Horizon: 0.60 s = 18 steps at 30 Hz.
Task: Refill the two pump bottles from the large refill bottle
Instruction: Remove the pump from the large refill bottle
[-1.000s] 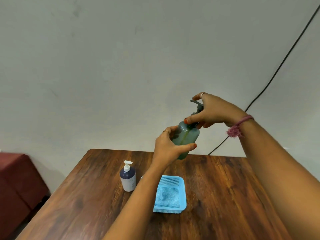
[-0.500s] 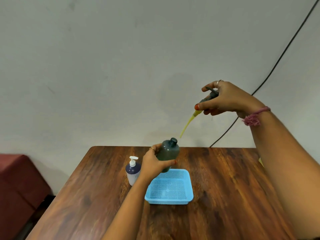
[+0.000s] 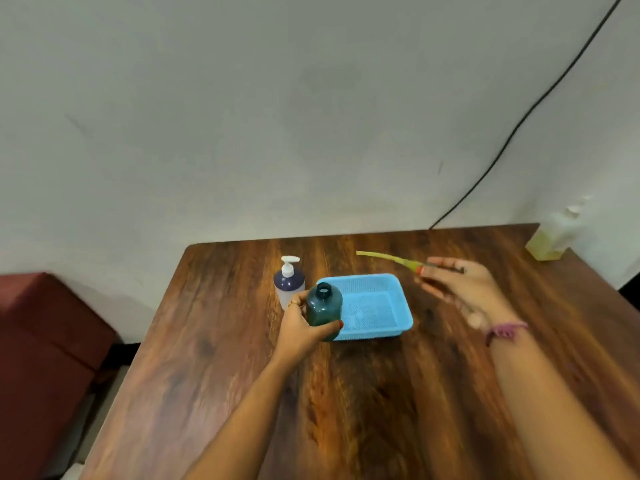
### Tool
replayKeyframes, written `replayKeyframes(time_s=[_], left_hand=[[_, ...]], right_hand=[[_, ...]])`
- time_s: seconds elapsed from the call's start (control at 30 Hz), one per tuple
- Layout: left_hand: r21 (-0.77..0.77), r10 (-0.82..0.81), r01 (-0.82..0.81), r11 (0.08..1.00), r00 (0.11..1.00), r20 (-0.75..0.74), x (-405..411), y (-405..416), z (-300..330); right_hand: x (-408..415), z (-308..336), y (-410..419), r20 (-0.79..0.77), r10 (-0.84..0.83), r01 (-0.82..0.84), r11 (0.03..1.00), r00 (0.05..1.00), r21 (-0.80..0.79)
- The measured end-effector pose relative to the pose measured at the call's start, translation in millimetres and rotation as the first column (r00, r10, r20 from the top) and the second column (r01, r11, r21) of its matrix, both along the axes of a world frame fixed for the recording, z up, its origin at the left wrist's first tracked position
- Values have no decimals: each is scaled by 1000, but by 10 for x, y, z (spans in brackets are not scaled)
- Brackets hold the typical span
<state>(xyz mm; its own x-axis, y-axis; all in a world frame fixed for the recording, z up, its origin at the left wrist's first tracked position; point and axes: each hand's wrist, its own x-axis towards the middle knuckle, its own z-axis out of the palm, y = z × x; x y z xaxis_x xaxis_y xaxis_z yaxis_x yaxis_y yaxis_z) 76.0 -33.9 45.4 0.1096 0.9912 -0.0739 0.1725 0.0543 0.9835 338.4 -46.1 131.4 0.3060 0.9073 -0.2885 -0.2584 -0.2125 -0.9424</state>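
Note:
My left hand [image 3: 300, 329] grips a dark green bottle [image 3: 323, 308] with its neck uncapped, upright just left of the blue basket [image 3: 401, 308]. My right hand [image 3: 460, 289], blurred by motion, holds the bottle's pump head [image 3: 446, 270]; its yellowish dip tube [image 3: 384, 258] points left over the table behind the basket. A second pump bottle [image 3: 288, 284], dark blue above and white below with a white pump, stands behind my left hand. The large refill bottle [image 3: 554, 233], pale with yellow liquid at the bottom, stands at the table's far right corner.
The wooden table [image 3: 381, 393] stands against a grey wall. A black cable [image 3: 519, 123] runs down the wall to the table's back edge. A dark red seat [image 3: 45, 341] sits left of the table.
The pump head came out of the green bottle. My right hand carried it down and right to just above the table. My left hand lowered the uncapped bottle beside the basket.

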Motion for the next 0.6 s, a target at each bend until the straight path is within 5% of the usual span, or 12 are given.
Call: replayKeyframes(time_s=[0.23,0.4,0.6], left_hand=[[-63,-35,30,998,997,-75,-1,-321,-628],[-94,-59,46,995,988,-143,80,-400,-933],[-107,-94,73,991,976,-198,223,-465,-1074]], right_hand=[[-308,-1408,-694,-123,-241,192,929,963,-315],[-609,-1893,-1065,254,-240,335,825,937,-455],[-831,-2021,-1188,461,-16,253,854,887,-456]])
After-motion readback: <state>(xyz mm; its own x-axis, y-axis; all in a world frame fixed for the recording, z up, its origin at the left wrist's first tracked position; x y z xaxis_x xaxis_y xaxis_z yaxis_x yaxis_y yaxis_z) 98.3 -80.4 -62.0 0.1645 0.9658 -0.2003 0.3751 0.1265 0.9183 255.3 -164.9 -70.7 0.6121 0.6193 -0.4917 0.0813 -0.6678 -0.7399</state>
